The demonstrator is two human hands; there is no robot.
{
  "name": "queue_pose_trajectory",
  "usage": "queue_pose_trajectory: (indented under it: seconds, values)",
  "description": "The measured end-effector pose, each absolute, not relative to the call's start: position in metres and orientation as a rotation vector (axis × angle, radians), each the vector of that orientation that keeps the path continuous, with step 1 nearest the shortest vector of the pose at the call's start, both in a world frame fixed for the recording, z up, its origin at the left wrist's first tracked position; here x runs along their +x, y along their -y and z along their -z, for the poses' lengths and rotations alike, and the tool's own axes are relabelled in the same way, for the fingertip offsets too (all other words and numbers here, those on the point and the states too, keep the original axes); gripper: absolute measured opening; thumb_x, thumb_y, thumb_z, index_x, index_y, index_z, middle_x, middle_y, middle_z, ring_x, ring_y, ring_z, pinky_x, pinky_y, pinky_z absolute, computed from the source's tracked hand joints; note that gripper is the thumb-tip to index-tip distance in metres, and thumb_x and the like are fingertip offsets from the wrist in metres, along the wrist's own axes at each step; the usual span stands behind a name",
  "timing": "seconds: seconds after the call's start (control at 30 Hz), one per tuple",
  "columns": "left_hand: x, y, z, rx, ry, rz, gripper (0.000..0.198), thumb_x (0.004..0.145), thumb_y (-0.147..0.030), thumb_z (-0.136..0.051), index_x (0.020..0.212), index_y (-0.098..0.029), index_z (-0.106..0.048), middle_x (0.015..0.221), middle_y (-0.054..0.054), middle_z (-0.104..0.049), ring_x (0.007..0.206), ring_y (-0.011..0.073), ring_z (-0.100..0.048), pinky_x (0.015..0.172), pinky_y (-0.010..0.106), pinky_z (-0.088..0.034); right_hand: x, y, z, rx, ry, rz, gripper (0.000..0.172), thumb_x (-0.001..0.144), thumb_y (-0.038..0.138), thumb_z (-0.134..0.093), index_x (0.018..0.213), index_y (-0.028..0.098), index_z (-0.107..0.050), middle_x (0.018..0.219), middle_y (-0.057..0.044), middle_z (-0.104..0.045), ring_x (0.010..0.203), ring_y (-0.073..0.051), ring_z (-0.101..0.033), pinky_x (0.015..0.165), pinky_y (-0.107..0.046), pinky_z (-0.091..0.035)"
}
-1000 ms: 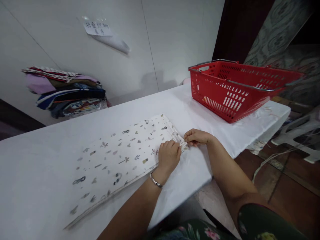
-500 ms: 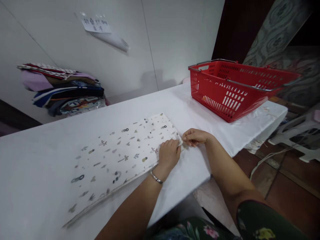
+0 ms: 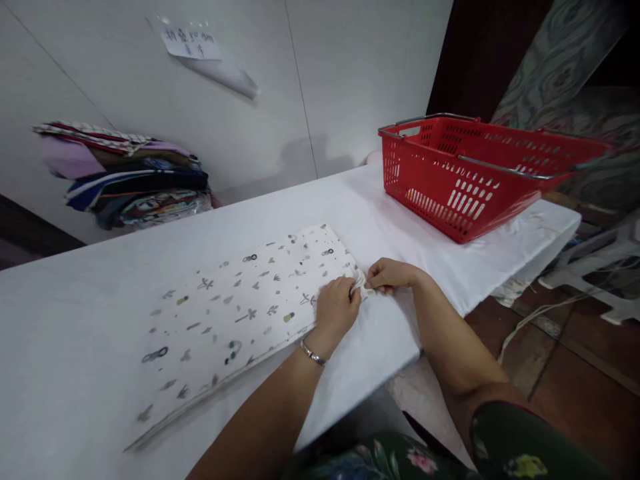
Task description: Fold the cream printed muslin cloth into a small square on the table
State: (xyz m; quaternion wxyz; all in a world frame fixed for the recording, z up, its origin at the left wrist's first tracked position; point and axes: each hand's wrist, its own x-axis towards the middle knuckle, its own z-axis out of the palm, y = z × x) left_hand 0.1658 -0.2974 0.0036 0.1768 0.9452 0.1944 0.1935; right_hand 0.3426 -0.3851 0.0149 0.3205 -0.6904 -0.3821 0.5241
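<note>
A folded white cloth [image 3: 250, 300] printed with small plants and figures lies flat and slantwise on the white-covered table [image 3: 65, 320]. My left hand [image 3: 339, 303], with a silver bracelet at its wrist, rests on the cloth's near right corner, its fingers curled at the edge. Just to the right, my right hand [image 3: 390, 274] pinches a bit of that same corner between thumb and fingers. A small flap of fabric shows between the two hands. The fingertips of both hands are partly hidden.
A red plastic basket [image 3: 430, 180] with metal handles stands at the table's back right. Folded clothes [image 3: 145, 180] are stacked beyond the back left edge. A paper sign [image 3: 193, 43] hangs on the wall. A white plastic stool [image 3: 590, 267] stands at the right.
My right hand has drawn the cloth's corner slightly to the right, and more of the flap shows between my hands. The left hand stays nearly in place.
</note>
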Motion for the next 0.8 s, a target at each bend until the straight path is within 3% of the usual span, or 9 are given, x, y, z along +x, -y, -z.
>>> queue_pose_trajectory:
  seconds: [0.23, 0.5, 0.67, 0.8]
  values:
    - [0.1655, 0.2975, -0.0014, 2.698, -0.546, -0.568, 0.010, 0.085, -0.024, -0.049, 0.090, -0.021, -0.057, 0.082, 0.002, -0.060, 0.082, 0.0172, -0.054, 0.072, 0.030, -0.038, 0.3396, 0.3842, -0.0163, -1.762, 1.021, -1.402, 0.018, 0.066, 0.029, -0.066, 0.059, 0.016, -0.054, 0.044, 0.006, -0.052, 0.035, -0.004, -0.043, 0.035, -0.016, -0.033]
    - [0.1636, 0.3013, -0.0049, 2.746, -0.509, -0.586, 0.012, 0.086, -0.026, -0.047, 0.093, -0.021, -0.056, 0.086, 0.002, -0.059, 0.084, 0.0178, -0.053, 0.074, 0.031, -0.039, 0.3391, 0.3850, -0.0249, -1.624, 0.934, -1.261, 0.010, 0.063, 0.023, -0.060, 0.057, 0.016, -0.055, 0.038, 0.009, -0.043, 0.031, -0.004, -0.039, 0.034, -0.017, -0.028]
    - [0.1629, 0.3060, -0.0089, 2.833, -0.520, -0.552, 0.028, 0.081, -0.038, -0.056, 0.101, -0.020, -0.054, 0.093, 0.005, -0.059, 0.088, 0.0217, -0.053, 0.074, 0.034, -0.039, 0.3376, 0.3845, -0.0241, -1.546, 0.911, -1.284, 0.014, 0.064, 0.026, -0.063, 0.061, 0.015, -0.056, 0.038, 0.009, -0.045, 0.030, -0.004, -0.040, 0.033, -0.017, -0.025]
    - [0.1636, 0.3020, -0.0067, 2.805, -0.589, -0.500, 0.010, 0.085, -0.026, -0.049, 0.092, -0.020, -0.055, 0.087, 0.003, -0.059, 0.084, 0.0187, -0.054, 0.071, 0.031, -0.039, 0.3423, 0.3872, -0.0213, -1.583, 0.934, -1.345, 0.023, 0.067, 0.035, -0.066, 0.062, 0.015, -0.055, 0.042, 0.007, -0.050, 0.033, -0.005, -0.043, 0.032, -0.017, -0.022]
